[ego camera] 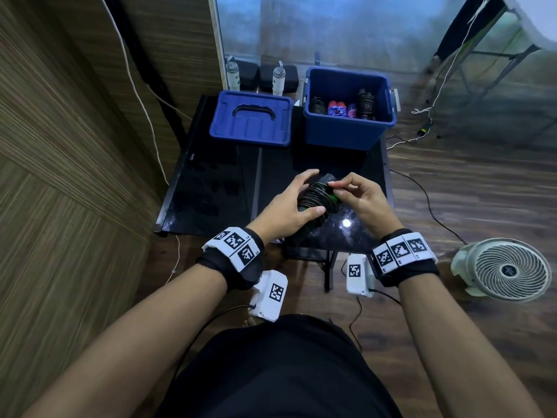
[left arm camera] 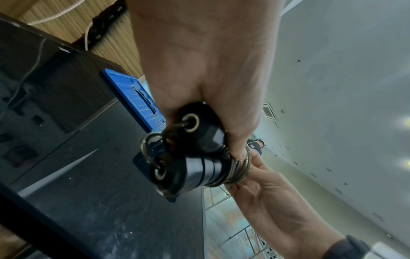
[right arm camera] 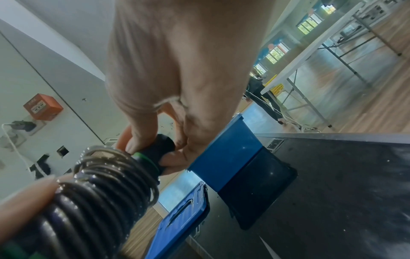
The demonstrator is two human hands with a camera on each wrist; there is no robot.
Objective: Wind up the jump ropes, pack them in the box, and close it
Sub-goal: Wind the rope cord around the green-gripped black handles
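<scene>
I am holding a black jump rope point(ego camera: 316, 200) above the near edge of the black surface point(ego camera: 211, 188), its cord coiled round both handles laid side by side. My left hand point(ego camera: 286, 206) is wrapping loosely round the bundle, thumb pressing across the coils, so the turns are not springing loose. My right hand point(ego camera: 358, 197) is pinching at the far end of the bundle, near the green band, fingers curled in. I judge it is tucking in the last turn, though the cord's free end is hidden under my fingertips.

The blue box point(ego camera: 349, 131) is standing open at the far right corner of the surface, within easy reach for dropping this one in. Wound ropes are already lying in it, black ones and a red-and-blue one; how many exactly is hard to tell in the shadow. Its lid point(ego camera: 251, 122) is lying flat beside it, to the left, handle up, waiting until packing is done.

In my left wrist view the handle ends are showing as two black caps, and most of the coil is blocked by my palm.
</scene>
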